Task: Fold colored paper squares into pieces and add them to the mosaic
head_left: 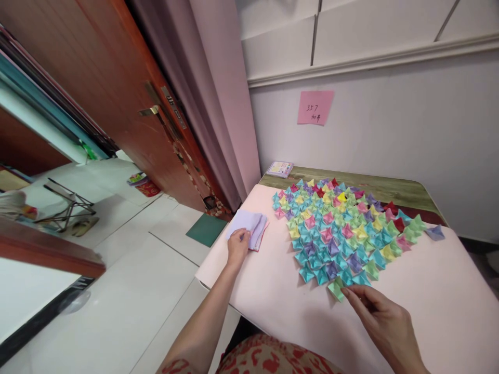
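My right hand (384,317) pinches a light green folded-paper piece (336,290) between thumb and fingers, at the near edge of a large group of similar pieces. These folded-paper pieces (327,234), in blue, green, yellow, pink, purple and red, sit side by side on the table. To the left, my left hand (237,248) rests at the near edge of a stack of purple paper sheets (245,223), its fingers closed on the paper. The top sheets look creased and partly raised, and a red edge shows beneath them.
Pale pink cloth (268,291) covers most of the table. One grey-purple folded piece (435,232) lies apart at the right. A small stack of printed cards (279,169) lies at the back left. A pink note (315,107) hangs on the wall; a wooden door (117,67) stands left.
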Demonstrator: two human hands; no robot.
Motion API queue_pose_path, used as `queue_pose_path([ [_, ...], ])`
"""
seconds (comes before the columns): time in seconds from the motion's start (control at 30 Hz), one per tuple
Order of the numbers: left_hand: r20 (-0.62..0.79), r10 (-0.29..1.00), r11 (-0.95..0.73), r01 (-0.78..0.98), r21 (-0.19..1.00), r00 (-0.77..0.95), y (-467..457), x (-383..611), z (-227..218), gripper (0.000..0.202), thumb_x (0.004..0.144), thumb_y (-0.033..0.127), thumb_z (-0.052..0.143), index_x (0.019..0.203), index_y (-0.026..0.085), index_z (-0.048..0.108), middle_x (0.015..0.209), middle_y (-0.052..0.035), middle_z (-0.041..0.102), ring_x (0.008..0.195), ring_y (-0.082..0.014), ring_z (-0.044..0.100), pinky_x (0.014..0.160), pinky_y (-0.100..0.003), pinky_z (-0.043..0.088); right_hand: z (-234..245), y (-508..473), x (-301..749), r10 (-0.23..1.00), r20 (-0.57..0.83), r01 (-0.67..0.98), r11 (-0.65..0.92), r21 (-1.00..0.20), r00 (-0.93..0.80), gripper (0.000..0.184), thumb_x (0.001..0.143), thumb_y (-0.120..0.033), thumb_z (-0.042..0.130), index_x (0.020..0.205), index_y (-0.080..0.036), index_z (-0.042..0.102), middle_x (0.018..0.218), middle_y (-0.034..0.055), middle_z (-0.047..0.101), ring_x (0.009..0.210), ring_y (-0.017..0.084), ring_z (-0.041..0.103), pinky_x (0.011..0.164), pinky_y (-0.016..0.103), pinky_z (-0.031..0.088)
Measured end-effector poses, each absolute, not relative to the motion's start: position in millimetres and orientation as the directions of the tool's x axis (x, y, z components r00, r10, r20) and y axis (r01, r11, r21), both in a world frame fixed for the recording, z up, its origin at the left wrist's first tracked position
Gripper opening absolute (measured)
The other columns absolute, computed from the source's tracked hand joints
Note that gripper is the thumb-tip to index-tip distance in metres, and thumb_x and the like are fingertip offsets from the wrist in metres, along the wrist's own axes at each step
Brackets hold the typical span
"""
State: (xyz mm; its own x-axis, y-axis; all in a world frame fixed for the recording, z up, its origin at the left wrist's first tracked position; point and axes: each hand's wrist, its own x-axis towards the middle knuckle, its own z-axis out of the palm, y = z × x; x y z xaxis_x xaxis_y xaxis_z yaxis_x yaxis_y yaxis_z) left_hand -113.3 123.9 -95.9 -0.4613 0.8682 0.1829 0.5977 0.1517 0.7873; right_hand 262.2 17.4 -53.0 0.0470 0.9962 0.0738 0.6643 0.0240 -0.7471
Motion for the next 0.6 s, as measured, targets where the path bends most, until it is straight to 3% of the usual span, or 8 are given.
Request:
queue_pose_path([
  [0.3, 0.173, 0.789, 0.189, 0.500, 0.845, -0.590, 127, -120, -85, 0.030, 0.079, 0.041, 0.055, 0.074, 0.016, 0.072, 0.073, -0.0041, 0.071, 0.074, -0.0216, 0.064, 0.071, -0.030, 0.047, -59, 17, 251, 1.000, 0.002, 0.525, 0.007, -0.851, -0.011, 0.038, 0.081, -0.059, 0.061, 0.079, -0.023, 0.072, 0.062, 0.0007, 0.066, 0.052, 0.015, 0.058, 0.050, 0.021, 0.048],
  [0.6, 0.116, 0.771, 0.215, 0.428, 0.878, -0.626, 126, -115, -83, 0.032, 0.064, 0.048, 0.071, 0.057, 0.018, 0.065, 0.053, 0.0013, 0.058, 0.055, -0.0151, 0.053, 0.054, -0.024, 0.039, -73, 16, 247, 0.996, -0.080, 0.386, -0.057, -0.921, -0.043, 0.039, 0.074, -0.059, 0.067, 0.075, -0.021, 0.074, 0.065, 0.0025, 0.068, 0.052, 0.016, 0.059, 0.050, 0.022, 0.052],
])
